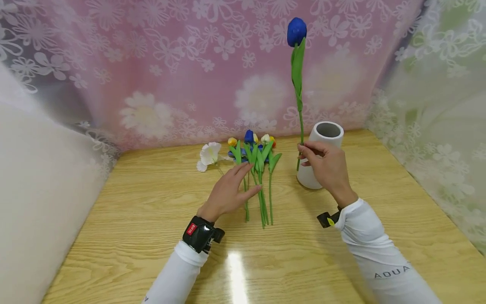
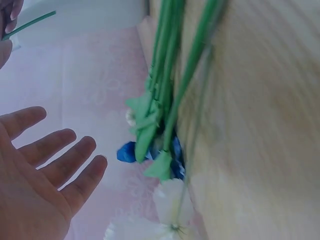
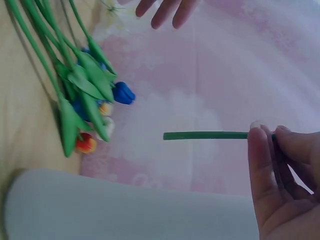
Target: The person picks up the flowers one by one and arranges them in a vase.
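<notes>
A blue tulip (image 1: 297, 32) with a long green stem stands upright in the air, its stem pinched low down between the thumb and fingers of my right hand (image 1: 328, 166). The cut stem end (image 3: 200, 135) sticks out past the fingertips in the right wrist view. Right behind that hand is a white vase (image 1: 310, 176), upright, its round mouth uncovered. My left hand (image 1: 228, 192) hovers with spread, straight fingers over a bunch of tulips (image 1: 260, 164) lying on the table. In the left wrist view the left palm (image 2: 30, 185) holds nothing.
A white flower (image 1: 210, 153) lies at the left end of the bunch. The wooden table (image 1: 152, 236) ends at a pink floral curtain (image 1: 197, 76) behind and a pale green one (image 1: 448, 139) at the right. A white wall (image 1: 41, 177) is at the left.
</notes>
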`<state>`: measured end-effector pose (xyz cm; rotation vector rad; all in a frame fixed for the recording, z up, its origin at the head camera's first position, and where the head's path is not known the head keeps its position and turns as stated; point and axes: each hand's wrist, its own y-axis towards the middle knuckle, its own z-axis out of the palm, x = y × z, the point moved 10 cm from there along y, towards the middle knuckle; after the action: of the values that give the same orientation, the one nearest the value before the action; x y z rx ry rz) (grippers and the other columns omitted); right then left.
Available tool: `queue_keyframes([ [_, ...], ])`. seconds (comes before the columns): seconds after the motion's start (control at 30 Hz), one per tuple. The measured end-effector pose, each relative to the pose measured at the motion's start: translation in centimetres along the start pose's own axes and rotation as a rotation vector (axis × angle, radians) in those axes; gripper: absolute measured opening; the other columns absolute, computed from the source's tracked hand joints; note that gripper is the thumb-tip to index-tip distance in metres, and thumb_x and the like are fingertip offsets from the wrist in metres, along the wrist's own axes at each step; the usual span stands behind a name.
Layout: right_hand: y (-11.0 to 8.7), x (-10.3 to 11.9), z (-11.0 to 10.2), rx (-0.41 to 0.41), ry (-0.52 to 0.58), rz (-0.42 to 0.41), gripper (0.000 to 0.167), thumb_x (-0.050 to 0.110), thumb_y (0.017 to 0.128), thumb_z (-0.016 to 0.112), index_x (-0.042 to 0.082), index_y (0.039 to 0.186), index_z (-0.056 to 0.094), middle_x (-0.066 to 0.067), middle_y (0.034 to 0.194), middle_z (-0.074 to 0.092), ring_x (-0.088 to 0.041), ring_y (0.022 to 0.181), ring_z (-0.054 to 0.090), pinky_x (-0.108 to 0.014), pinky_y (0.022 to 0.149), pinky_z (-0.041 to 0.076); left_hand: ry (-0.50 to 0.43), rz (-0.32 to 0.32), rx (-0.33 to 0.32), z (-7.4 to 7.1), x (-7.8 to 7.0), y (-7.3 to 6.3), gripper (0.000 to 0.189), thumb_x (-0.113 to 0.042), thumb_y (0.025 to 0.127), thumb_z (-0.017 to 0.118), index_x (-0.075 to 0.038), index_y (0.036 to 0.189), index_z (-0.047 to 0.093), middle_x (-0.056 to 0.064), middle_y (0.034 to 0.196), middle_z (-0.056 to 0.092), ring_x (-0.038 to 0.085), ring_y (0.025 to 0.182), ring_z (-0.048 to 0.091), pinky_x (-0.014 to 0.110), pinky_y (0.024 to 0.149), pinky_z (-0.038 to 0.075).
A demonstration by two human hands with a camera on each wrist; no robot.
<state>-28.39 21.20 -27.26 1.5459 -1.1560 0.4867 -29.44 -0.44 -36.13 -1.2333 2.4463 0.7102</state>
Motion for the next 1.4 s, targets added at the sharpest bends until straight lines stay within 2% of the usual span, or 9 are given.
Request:
queue_keyframes([
  [0.23,1.5,2.0,-2.0,-0.052,-0.037,-0.088,0.021,0.009,0.091,0.067,-0.005,0.106,0.071,-0.017,0.087,0.068,-0.01,0.068,0.066,-0.02,0.056,0.054,-0.029,0.054,-0.021,-0.7,-1.6,1.9,0.067,-0.057,0.094,0.048,-0.019,0.148,0.036,0.006,0.149,0.035,0.026,0.133,0.038,0.047,0.102,0.038],
  [0.33,2.1,2.4,-3.0,-0.069,0.03,-0.079,0.024,0.008,0.091,0.066,-0.008,0.108,0.069,-0.01,0.089,0.069,-0.01,0.071,0.066,-0.022,0.059,0.055,-0.042,0.07,-0.018,-0.8,-2.1,2.5,0.068,-0.057,0.094,0.048,-0.019,0.149,0.035,0.007,0.149,0.035,0.027,0.132,0.038,0.047,0.102,0.037],
  [0.43,2.6,2.2,-4.4,-0.094,0.181,-0.048,0.026,0.005,0.089,0.067,-0.013,0.108,0.066,-0.005,0.091,0.07,-0.012,0.073,0.067,-0.023,0.061,0.055,-0.053,0.065,-0.006,-0.6,-2.3,3.0,0.072,-0.06,0.093,0.046,-0.019,0.15,0.032,0.008,0.15,0.034,0.028,0.134,0.035,0.049,0.104,0.036],
  [0.57,3.3,2.1,-6.4,-0.149,0.329,-0.043,0.024,0.001,0.086,0.069,-0.014,0.105,0.067,-0.008,0.088,0.071,-0.015,0.071,0.067,-0.025,0.062,0.055,-0.072,0.061,-0.011,-0.5,-2.6,3.7,0.073,-0.062,0.092,0.046,-0.022,0.152,0.03,0.007,0.152,0.03,0.027,0.136,0.032,0.05,0.104,0.035],
  [0.77,4.0,2.4,-8.2,-0.238,0.358,-0.067,0.021,0.0,0.084,0.07,-0.012,0.101,0.069,-0.009,0.087,0.071,-0.018,0.07,0.065,-0.023,0.064,0.055,-0.067,0.089,-0.023,-0.4,-3.3,4.6,0.072,-0.062,0.093,0.046,-0.024,0.152,0.029,0.003,0.151,0.032,0.023,0.136,0.033,0.046,0.104,0.036],
  [0.93,4.5,2.2,-9.1,-0.278,0.357,-0.071,0.02,-0.001,0.084,0.07,-0.013,0.1,0.07,-0.009,0.089,0.071,-0.019,0.069,0.065,-0.023,0.064,0.055,-0.065,0.086,-0.022,-0.4,-3.6,5.0,0.071,-0.06,0.093,0.047,-0.024,0.151,0.03,0.003,0.151,0.032,0.023,0.136,0.034,0.046,0.104,0.036],
  [1.03,4.7,1.6,-9.4,-0.284,0.274,-0.061,0.02,0.001,0.085,0.069,-0.011,0.102,0.07,-0.006,0.089,0.071,-0.017,0.068,0.065,-0.022,0.062,0.055,-0.076,0.089,-0.016,-0.3,-3.8,5.2,0.07,-0.059,0.093,0.048,-0.023,0.151,0.031,0.004,0.151,0.032,0.023,0.135,0.034,0.047,0.104,0.036],
  [1.27,4.3,-1.1,-9.4,-0.259,-0.097,0.054,0.024,0.015,0.088,0.07,-0.002,0.105,0.073,0.005,0.083,0.069,-0.006,0.064,0.061,-0.015,0.057,0.046,-0.102,0.104,0.005,0.8,-4.2,5.5,0.07,-0.058,0.093,0.048,-0.023,0.151,0.03,0.003,0.152,0.032,0.023,0.136,0.033,0.046,0.104,0.036],
  [1.4,3.8,-2.0,-9.0,-0.229,-0.184,0.088,0.025,0.02,0.089,0.07,0.002,0.107,0.074,0.002,0.09,0.07,-0.003,0.066,0.061,-0.014,0.06,0.047,-0.109,0.104,0.012,1.5,-4.2,5.5,0.069,-0.057,0.093,0.049,-0.023,0.151,0.031,0.002,0.152,0.031,0.024,0.135,0.035,0.047,0.104,0.037],
])
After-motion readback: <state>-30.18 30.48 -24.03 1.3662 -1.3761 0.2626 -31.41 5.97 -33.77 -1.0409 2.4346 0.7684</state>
